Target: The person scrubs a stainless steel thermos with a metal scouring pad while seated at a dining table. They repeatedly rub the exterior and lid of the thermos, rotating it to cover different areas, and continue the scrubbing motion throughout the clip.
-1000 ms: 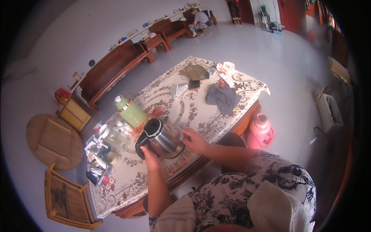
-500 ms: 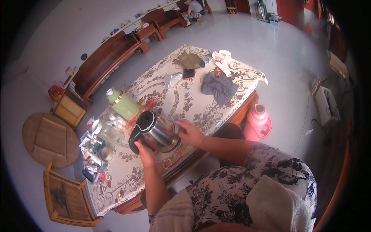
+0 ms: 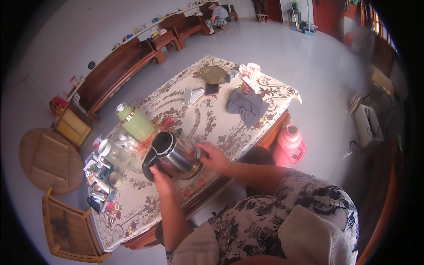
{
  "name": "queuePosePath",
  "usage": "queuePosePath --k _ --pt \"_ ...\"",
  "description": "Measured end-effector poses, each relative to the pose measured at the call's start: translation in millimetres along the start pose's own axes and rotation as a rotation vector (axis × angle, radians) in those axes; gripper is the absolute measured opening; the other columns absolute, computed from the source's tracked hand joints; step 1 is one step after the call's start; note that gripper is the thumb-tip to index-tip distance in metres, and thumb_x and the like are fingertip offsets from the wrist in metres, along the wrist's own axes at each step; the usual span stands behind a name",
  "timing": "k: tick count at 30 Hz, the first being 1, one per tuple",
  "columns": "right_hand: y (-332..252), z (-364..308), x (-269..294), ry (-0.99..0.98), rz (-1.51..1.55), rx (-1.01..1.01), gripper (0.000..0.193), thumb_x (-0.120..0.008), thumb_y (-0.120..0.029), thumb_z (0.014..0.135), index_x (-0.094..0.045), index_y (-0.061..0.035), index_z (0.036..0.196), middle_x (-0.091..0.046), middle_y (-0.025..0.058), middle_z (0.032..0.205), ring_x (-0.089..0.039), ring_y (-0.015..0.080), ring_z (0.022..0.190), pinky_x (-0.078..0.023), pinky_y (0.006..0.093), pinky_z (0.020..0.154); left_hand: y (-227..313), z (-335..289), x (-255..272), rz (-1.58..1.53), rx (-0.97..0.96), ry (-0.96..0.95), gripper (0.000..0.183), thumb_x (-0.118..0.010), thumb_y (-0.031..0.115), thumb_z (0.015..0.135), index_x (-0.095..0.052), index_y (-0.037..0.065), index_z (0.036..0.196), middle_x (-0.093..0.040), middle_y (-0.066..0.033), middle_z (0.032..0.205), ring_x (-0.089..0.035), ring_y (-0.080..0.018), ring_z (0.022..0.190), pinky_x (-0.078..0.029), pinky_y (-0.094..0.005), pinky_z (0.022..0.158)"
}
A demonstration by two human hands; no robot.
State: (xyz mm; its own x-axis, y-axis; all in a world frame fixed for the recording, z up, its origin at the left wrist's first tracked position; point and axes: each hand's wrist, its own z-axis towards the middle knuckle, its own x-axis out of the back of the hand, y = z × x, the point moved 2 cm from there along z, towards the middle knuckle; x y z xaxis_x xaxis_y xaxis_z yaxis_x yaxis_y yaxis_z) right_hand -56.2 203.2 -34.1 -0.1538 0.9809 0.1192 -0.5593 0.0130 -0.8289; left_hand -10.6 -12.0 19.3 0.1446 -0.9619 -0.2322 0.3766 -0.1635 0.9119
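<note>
Head view: left hand (image 3: 160,176) fingers clamp the steel kettle's (image 3: 174,154) black handle; right hand (image 3: 213,157) fingers rest spread against its side.

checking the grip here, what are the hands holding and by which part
Both hold the steel kettle: the left hand at its black handle side, the right hand against the body's right side. Finger closure is too small to tell.

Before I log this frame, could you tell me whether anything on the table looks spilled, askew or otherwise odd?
Nothing looks spilled or broken. The steel kettle leans, tilted between the left hand on its black handle and the right hand on its body. A grey cloth lies crumpled on the patterned tablecloth.
</note>
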Motion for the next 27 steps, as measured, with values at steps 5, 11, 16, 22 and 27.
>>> queuePosePath --k 5,11,16,22,27 --pt "4 1 0 -0.005 -0.012 0.051 0.06 -0.053 0.007 0.081 -0.044 -0.0097 0.138 -0.057 0.0132 0.122 -0.054 0.0271 0.11 -0.043 0.0364 0.095 -16 3 15 0.012 0.068 0.074 0.085 -0.025 0.064 0.097 -0.025 -0.005 0.147 -0.029 -0.0121 0.153 -0.027 -0.0232 0.14 -0.018 -0.0358 0.116" --pt "5 2 1 0.005 -0.021 0.069 0.054 -0.059 -0.001 0.081 -0.048 -0.0035 0.134 -0.05 0.0198 0.122 -0.055 0.0352 0.112 -0.044 0.0365 0.098 -15 3 14 0.012 0.082 0.102 0.085 -0.026 0.063 0.098 -0.023 -0.007 0.147 -0.028 -0.0128 0.153 -0.027 -0.0224 0.141 -0.018 -0.0352 0.116" --pt "12 0 -3 0.012 0.014 0.053 0.056 -0.056 0.002 0.081 -0.046 -0.0052 0.135 -0.053 0.0176 0.121 -0.054 0.033 0.113 -0.043 0.038 0.099 -11 4 10 0.013 0.01 0.036 0.082 -0.027 0.062 0.098 -0.022 -0.003 0.149 -0.026 -0.0112 0.154 -0.025 -0.0223 0.142 -0.017 -0.0355 0.116" --pt "-2 -1 0 -0.005 -0.073 0.058 0.059 -0.051 0.009 0.082 -0.043 -0.0085 0.137 -0.06 0.0124 0.12 -0.052 0.0304 0.117 -0.04 0.0404 0.102 -12 2 13 0.012 0.023 0.009 0.083 -0.028 0.063 0.098 -0.022 -0.002 0.149 -0.026 -0.0101 0.155 -0.025 -0.0225 0.142 -0.017 -0.0359 0.116" --pt "3 0 0 0.003 -0.049 0.014 0.057 -0.053 0.008 0.082 -0.044 -0.0069 0.136 -0.06 0.012 0.121 -0.053 0.0313 0.115 -0.039 0.0409 0.102 -4 0 2 0.018 0.007 0.025 0.083 -0.027 0.062 0.098 -0.022 -0.003 0.149 -0.026 -0.0106 0.154 -0.025 -0.0224 0.142 -0.017 -0.0355 0.116"
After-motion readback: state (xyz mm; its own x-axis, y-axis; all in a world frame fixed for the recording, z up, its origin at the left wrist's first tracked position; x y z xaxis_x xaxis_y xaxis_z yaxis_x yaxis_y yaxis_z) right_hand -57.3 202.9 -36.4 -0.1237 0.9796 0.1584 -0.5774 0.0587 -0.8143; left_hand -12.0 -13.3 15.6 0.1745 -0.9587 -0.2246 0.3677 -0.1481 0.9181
